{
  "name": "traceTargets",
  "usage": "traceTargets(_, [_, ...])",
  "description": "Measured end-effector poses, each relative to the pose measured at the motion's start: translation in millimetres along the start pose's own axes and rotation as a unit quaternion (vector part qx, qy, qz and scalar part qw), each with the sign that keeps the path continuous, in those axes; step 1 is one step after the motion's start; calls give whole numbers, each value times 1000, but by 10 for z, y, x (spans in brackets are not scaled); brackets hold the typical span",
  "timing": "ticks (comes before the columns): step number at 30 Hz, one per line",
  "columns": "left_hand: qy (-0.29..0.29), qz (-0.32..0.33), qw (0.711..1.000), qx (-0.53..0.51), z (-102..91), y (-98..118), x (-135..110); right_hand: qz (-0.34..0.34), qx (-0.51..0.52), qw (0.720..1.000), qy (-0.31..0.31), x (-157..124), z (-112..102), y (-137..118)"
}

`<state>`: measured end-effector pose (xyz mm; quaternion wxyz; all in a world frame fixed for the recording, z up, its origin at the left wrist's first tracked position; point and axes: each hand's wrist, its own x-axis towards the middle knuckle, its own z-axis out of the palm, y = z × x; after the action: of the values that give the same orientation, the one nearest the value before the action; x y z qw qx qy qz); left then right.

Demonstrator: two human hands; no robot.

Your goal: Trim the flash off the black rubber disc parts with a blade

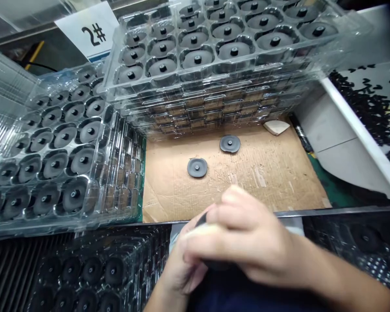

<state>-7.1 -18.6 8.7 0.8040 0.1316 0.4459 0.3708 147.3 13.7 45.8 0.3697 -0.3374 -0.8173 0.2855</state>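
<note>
My right hand (243,236) lies over my left hand (182,271) near the bottom middle, both blurred. Their fingers are closed together around a dark object (214,263), probably one of the grey round discs, mostly hidden. Two loose grey discs with a centre knob lie on the cardboard sheet (279,173) beyond the hands: a disc (197,167) at the left and a second disc (229,143) further back.
A stack of clear plastic trays (214,56) filled with discs stands at the back. Another filled tray stack (55,147) sits at the left. Dark trays (91,273) lie at the bottom left. A white bin (360,130) with small black parts is at the right. A "2#" sign (92,32) stands behind.
</note>
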Motion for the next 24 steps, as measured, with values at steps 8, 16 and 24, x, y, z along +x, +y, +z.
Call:
traceTargets(8, [-170, -43, 976, -132, -157, 88, 38, 315, 44, 946, 56, -489, 287, 519])
traceTargets(16, [-161, -53, 978, -120, -123, 80, 58, 313, 42, 942, 112, -435, 222, 415])
traceTargets(24, [-116, -30, 991, -58, -118, 4, 108, 83, -69, 993, -43, 19, -42, -14])
